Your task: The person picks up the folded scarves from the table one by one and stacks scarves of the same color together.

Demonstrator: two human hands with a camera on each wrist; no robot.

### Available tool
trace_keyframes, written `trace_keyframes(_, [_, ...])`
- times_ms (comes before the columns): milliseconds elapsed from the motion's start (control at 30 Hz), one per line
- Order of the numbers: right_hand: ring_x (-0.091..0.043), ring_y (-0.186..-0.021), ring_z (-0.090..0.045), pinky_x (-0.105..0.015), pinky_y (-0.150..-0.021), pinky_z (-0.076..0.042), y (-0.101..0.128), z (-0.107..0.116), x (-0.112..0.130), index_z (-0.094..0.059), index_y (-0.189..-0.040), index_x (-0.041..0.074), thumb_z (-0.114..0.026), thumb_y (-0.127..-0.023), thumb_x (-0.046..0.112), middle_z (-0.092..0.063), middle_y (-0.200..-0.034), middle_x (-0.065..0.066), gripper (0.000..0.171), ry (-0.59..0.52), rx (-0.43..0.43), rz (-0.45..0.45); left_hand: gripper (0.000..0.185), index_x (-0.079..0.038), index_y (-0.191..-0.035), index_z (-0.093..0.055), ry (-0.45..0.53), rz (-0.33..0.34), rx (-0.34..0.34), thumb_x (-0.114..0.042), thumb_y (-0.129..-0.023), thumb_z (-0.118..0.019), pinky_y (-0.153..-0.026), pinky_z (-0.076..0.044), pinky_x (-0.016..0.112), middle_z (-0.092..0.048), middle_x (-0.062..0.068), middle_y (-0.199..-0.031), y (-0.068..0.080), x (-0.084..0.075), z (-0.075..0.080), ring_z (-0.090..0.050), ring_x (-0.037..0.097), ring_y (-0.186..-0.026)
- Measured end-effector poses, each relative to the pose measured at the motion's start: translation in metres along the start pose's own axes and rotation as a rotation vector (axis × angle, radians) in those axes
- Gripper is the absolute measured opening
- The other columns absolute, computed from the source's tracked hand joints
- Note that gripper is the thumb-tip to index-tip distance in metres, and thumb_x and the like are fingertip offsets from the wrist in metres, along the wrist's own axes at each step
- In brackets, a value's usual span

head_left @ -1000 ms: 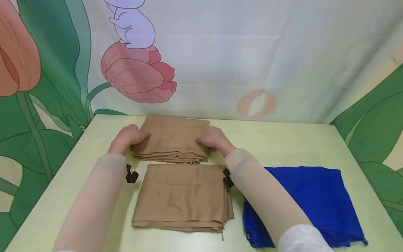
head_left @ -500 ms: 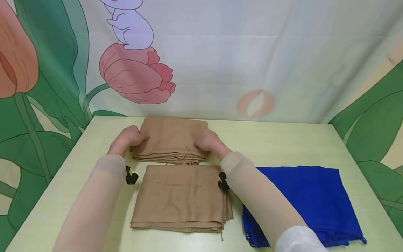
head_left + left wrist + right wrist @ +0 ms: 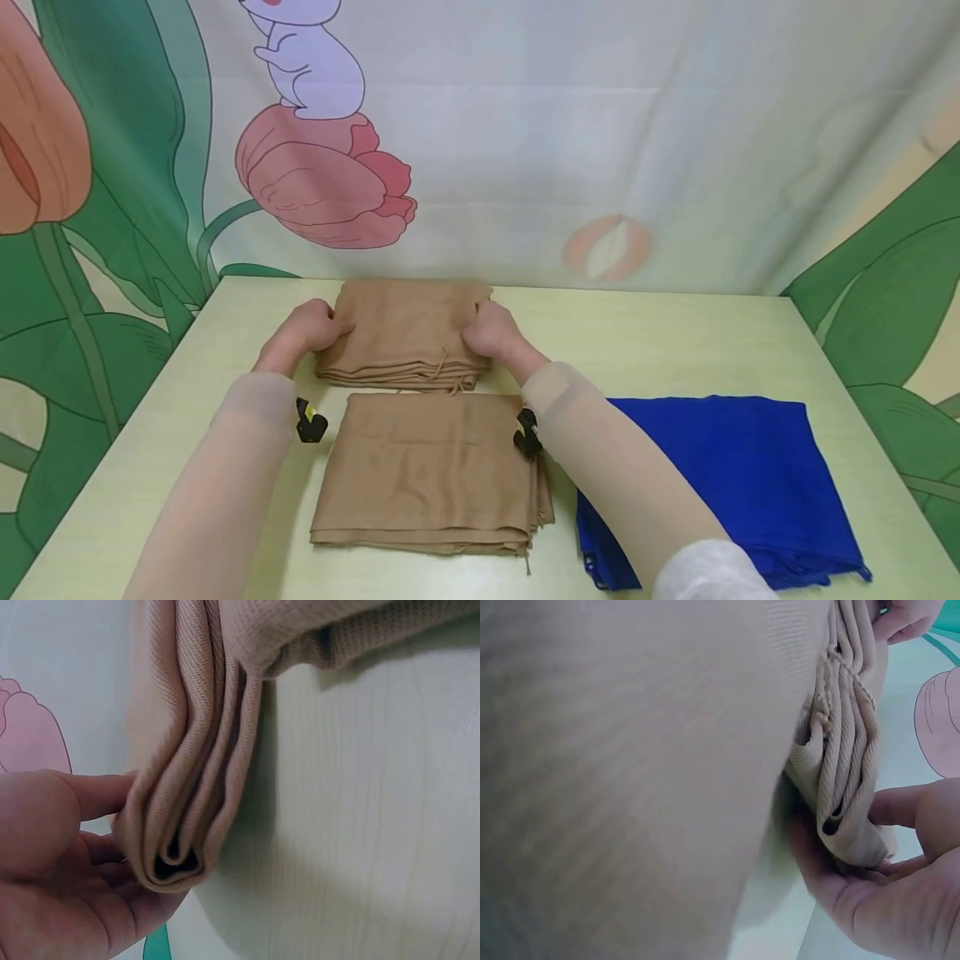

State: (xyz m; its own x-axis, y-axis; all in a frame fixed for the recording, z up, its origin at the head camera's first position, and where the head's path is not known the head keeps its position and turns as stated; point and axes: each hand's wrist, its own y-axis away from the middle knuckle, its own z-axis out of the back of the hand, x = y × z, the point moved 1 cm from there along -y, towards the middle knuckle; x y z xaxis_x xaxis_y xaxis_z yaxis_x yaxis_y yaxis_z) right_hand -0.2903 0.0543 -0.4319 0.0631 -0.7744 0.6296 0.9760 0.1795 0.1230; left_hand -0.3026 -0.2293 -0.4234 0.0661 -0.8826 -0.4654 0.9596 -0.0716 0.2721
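Note:
A folded brown cloth (image 3: 412,329) with fringe threads along its front lies at the back of the table. My left hand (image 3: 307,327) grips its left end, thumb on top and fingers under the fold, as the left wrist view shows with the stacked layers (image 3: 184,787). At the opposite end, my right hand (image 3: 495,332) pinches the cloth the same way; in the right wrist view its thumb and fingers (image 3: 817,862) close around the rolled edge. A second folded brown cloth (image 3: 427,467) lies just in front, under my wrists, and fills much of the right wrist view (image 3: 645,765).
To the right lies a folded blue cloth (image 3: 742,475), partly hidden behind my right forearm. The pale table (image 3: 637,333) ends at a printed curtain (image 3: 510,167) behind the far cloth. Small black wrist-camera pieces (image 3: 311,421) hang below my wrists.
My right hand has shifted slightly left, and the far cloth's right edge has drawn in a little with it. The left hand keeps its hold; the near brown cloth and blue cloth stay put.

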Motion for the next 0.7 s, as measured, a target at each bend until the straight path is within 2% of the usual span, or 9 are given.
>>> trace_keyframes(67, [-0.032, -0.102, -0.056, -0.037, -0.084, -0.05, 0.0, 0.001, 0.0, -0.057, -0.129, -0.012, -0.056, -0.091, 0.002, -0.061, -0.128, -0.025, 0.041, -0.044, -0.005, -0.009, 0.053, 0.021, -0.128, -0.05, 0.011, -0.004, -0.004, -0.027, -0.105, -0.056, -0.081, -0.051, 0.045, -0.057, 0.029, -0.113, 0.0, 0.0, 0.0, -0.057, 0.036, -0.095])
trace_keyframes(267, [-0.033, -0.126, -0.05, -0.038, -0.098, -0.046, -0.001, 0.001, -0.002, -0.038, -0.15, -0.013, -0.055, -0.093, 0.001, -0.042, -0.155, -0.025, 0.061, -0.154, 0.006, -0.031, 0.054, 0.022, -0.129, -0.05, 0.024, -0.031, -0.01, -0.027, -0.105, -0.053, -0.085, -0.05, 0.047, -0.057, 0.03, -0.116, 0.001, -0.001, 0.001, -0.056, 0.037, -0.098])
trace_keyframes(400, [-0.031, -0.134, -0.046, -0.037, -0.1, -0.045, -0.001, 0.006, -0.001, -0.036, -0.152, -0.012, -0.056, -0.094, 0.001, -0.037, -0.158, -0.024, 0.063, -0.166, 0.003, -0.024, 0.056, 0.021, -0.132, -0.048, 0.052, -0.039, -0.016, -0.028, -0.105, -0.053, -0.092, -0.048, 0.051, -0.056, 0.033, -0.124, 0.003, -0.004, 0.003, -0.055, 0.039, -0.105])
trace_keyframes(433, [-0.03, -0.135, -0.045, -0.036, -0.099, -0.045, -0.001, 0.008, 0.0, -0.036, -0.152, -0.012, -0.056, -0.094, 0.001, -0.038, -0.158, -0.023, 0.063, -0.164, -0.001, -0.019, 0.057, 0.021, -0.133, -0.048, 0.059, -0.038, -0.016, -0.028, -0.105, -0.053, -0.094, -0.047, 0.052, -0.055, 0.033, -0.126, 0.003, -0.004, 0.003, -0.054, 0.039, -0.107])
trace_keyframes(533, [-0.03, -0.127, -0.05, -0.032, -0.086, -0.046, 0.0, 0.012, 0.002, -0.038, -0.151, -0.011, -0.057, -0.094, 0.001, -0.039, -0.158, -0.021, 0.061, -0.157, -0.005, -0.015, 0.057, 0.02, -0.135, -0.047, 0.081, -0.033, -0.016, -0.029, -0.106, -0.052, -0.097, -0.046, 0.053, -0.054, 0.032, -0.127, 0.003, -0.007, 0.004, -0.053, 0.039, -0.109])
trace_keyframes(667, [-0.031, -0.107, -0.056, -0.028, -0.068, -0.043, 0.002, 0.017, 0.003, -0.04, -0.151, -0.009, -0.059, -0.096, 0.003, -0.037, -0.159, -0.019, 0.059, -0.17, 0.006, -0.023, 0.057, 0.018, -0.136, -0.047, 0.106, -0.025, -0.012, -0.03, -0.106, -0.052, -0.097, -0.047, 0.052, -0.054, 0.029, -0.126, 0.006, -0.011, 0.006, -0.052, 0.038, -0.109])
trace_keyframes(700, [-0.03, -0.105, -0.056, -0.028, -0.068, -0.043, 0.003, 0.018, 0.004, -0.04, -0.151, -0.009, -0.059, -0.096, 0.003, -0.037, -0.159, -0.019, 0.059, -0.174, 0.005, -0.022, 0.056, 0.018, -0.136, -0.048, 0.11, -0.027, -0.015, -0.03, -0.106, -0.052, -0.096, -0.047, 0.051, -0.054, 0.028, -0.126, 0.007, -0.012, 0.006, -0.052, 0.037, -0.109])
